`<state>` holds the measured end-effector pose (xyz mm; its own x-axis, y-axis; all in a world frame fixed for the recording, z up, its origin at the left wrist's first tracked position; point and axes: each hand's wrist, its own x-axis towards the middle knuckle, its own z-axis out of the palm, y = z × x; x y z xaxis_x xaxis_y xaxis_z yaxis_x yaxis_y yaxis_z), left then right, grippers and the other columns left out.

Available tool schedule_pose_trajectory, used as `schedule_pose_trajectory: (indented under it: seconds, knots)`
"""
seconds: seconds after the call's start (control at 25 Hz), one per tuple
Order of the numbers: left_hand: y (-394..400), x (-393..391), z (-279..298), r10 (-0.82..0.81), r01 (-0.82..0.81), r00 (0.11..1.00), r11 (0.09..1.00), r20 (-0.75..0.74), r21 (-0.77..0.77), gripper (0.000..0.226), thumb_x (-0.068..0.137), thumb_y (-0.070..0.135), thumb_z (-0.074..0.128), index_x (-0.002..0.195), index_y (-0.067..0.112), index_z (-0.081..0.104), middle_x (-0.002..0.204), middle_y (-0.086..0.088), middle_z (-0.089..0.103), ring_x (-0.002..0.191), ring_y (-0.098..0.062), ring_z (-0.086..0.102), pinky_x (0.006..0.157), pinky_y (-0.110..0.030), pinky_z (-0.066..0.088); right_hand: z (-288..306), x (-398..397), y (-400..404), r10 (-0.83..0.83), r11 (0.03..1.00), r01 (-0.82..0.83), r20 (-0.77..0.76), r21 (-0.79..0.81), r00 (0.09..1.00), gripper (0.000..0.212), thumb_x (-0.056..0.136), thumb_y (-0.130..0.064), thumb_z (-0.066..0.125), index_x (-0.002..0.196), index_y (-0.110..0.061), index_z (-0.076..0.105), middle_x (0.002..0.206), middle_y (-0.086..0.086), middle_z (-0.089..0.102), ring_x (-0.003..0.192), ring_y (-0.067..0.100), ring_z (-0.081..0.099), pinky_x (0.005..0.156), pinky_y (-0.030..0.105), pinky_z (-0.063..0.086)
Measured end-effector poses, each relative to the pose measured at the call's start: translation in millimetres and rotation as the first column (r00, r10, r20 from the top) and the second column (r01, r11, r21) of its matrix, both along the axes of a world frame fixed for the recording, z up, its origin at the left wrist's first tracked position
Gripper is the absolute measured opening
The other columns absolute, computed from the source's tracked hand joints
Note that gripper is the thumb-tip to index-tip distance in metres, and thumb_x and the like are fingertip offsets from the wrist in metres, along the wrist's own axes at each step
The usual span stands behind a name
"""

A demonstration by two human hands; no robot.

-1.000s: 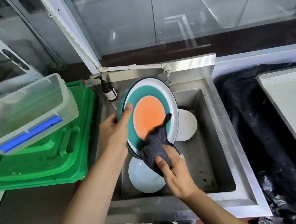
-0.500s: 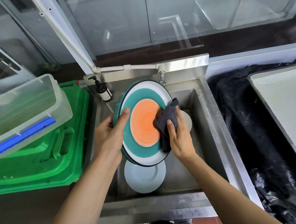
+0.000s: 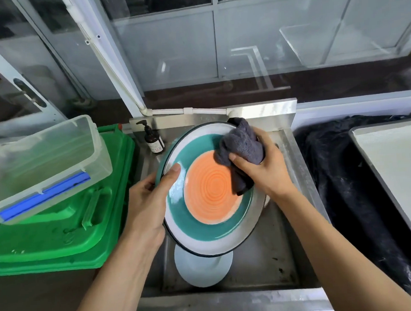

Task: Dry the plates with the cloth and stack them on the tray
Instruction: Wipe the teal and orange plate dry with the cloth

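A: Logging item one: large plate (image 3: 209, 203), orange centre, teal ring, white band, dark rim. Location?

B: Held tilted above the steel sink (image 3: 294, 174), face toward the camera. Left hand (image 3: 146, 207) grips its left edge, thumb laid flat on the teal ring, the other fingers curled behind the rim and mostly hidden.

A: Item two: cloth (image 3: 241, 148), dark grey.

B: Bunched at the plate's upper right, covering part of the rim and the edge of the orange centre, one end hanging down over the face. Right hand (image 3: 263, 166) is curled round it, thumb pinching the fabric against the plate, fingers wrapped over the top of the bundle.

A: Other plates?

B: One pale plate (image 3: 201, 268) lying in the sink basin, partly under the large plate's lower edge. A sliver of white shows behind the right wrist; cannot tell what it is.

A: Tray?

B: A flat pale tray (image 3: 397, 167) at the right, resting on black sheeting (image 3: 341, 183). Nothing visibly stacked on the part in view.

A: Remaining entries.

B: Brown pump bottle (image 3: 153, 140) at the sink's back left corner. Green plastic crates (image 3: 59, 226) left of the sink, with a clear lidded tub (image 3: 41, 160), blue clip, resting tilted on top.
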<state>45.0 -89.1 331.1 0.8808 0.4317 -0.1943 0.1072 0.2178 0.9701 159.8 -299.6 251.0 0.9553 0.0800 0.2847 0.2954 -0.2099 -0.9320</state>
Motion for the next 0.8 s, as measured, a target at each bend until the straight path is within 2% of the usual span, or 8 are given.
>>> schedule_pose_trajectory:
  seconds: [0.16,0.24,0.32,0.4,0.48,0.56,0.68,0.8]
  knots:
    - [9.1,-1.4,-7.1,-0.022,0.026,0.998,0.998,-0.065,0.052,0.025,0.068,0.034,0.082,0.087,0.018,0.082,0.097,-0.013,0.079,0.088,-0.021,0.074,0.086,-0.038,0.056,-4.4,3.3,-2.7,-0.036,0.997,0.041,-0.07,0.062,0.997,0.059,0.067,-0.045,0.074,0.115,-0.01,0.07,0.091,-0.012,0.074,0.082,-0.001,0.068,0.075,0.022,0.053]
    - [18.2,-3.3,-12.7,-0.055,0.067,0.992,0.992,-0.118,0.103,0.019,0.076,0.028,0.084,0.089,0.014,0.081,0.098,-0.017,0.077,0.094,-0.026,0.074,0.092,-0.045,0.055,5.2,2.4,-8.6,-0.048,0.999,0.048,-0.007,-0.007,0.999,0.05,0.067,-0.046,0.073,0.108,-0.017,0.071,0.084,-0.016,0.073,0.077,-0.006,0.066,0.071,0.019,0.052]
    - [31.3,-0.8,-13.2,-0.125,0.162,0.981,0.949,-0.152,0.27,0.041,0.073,0.04,0.081,0.094,0.006,0.076,0.1,-0.023,0.075,0.093,-0.027,0.07,0.095,-0.051,0.052,21.5,0.6,-14.1,-0.013,0.995,0.019,0.056,-0.101,0.998,0.04,0.067,-0.047,0.074,0.103,-0.033,0.068,0.085,-0.022,0.072,0.074,-0.008,0.065,0.067,0.013,0.05]
    - [37.8,9.8,-1.8,-0.22,0.282,0.959,0.809,-0.178,0.515,0.052,0.075,0.052,0.072,0.097,0.005,0.072,0.092,-0.011,0.076,0.083,-0.017,0.064,0.085,-0.042,0.053,40.8,-2.2,-12.9,0.059,0.981,-0.038,0.107,-0.192,0.993,0.039,0.07,-0.05,0.076,0.105,-0.034,0.067,0.085,-0.02,0.072,0.074,-0.006,0.065,0.065,0.012,0.048]
    - [34.9,28.2,16.4,-0.294,0.33,0.939,0.629,-0.177,0.704,0.027,0.087,0.044,0.07,0.092,0.017,0.072,0.084,0.009,0.074,0.077,-0.008,0.065,0.074,-0.032,0.051,59.3,-6.3,-5.2,0.112,0.962,-0.067,0.159,-0.267,0.981,0.042,0.072,-0.051,0.078,0.106,-0.028,0.069,0.084,-0.013,0.072,0.076,0.001,0.066,0.067,0.021,0.05]
    - [25.8,48.7,37.4,-0.383,0.319,0.913,0.46,-0.138,0.829,0.011,0.093,0.033,0.067,0.084,0.026,0.066,0.074,0.014,0.067,0.069,-0.004,0.061,0.063,-0.025,0.046,74.5,-10.3,2.8,0.163,0.935,-0.064,0.263,-0.348,0.951,0.046,0.075,-0.042,0.084,0.113,-0.02,0.07,0.095,-0.007,0.073,0.084,0.012,0.068,0.073,0.031,0.053]
    - [15.8,66.9,57.8,-0.495,0.3,0.855,0.234,-0.152,0.925,0.015,0.096,0.024,0.06,0.082,0.026,0.057,0.061,0.007,0.055,0.06,-0.019,0.056,0.058,-0.04,0.045,89.7,-11.8,4.9,0.196,0.918,-0.058,0.321,-0.393,0.927,0.05,0.077,-0.029,0.09,0.119,-0.014,0.068,0.103,0.001,0.072,0.091,0.02,0.068,0.078,0.038,0.052]
    - [14.9,67.4,61.6,-0.49,0.191,0.866,0.137,-0.101,0.972,0.011,0.101,0.032,0.055,0.095,0.023,0.059,0.06,0.01,0.047,0.058,-0.023,0.048,0.056,-0.039,0.039,94.9,-10.5,-0.1,0.152,0.929,-0.009,0.36,-0.37,0.92,0.052,0.076,-0.03,0.088,0.12,-0.011,0.068,0.104,0.004,0.072,0.091,0.021,0.066,0.078,0.037,0.05]
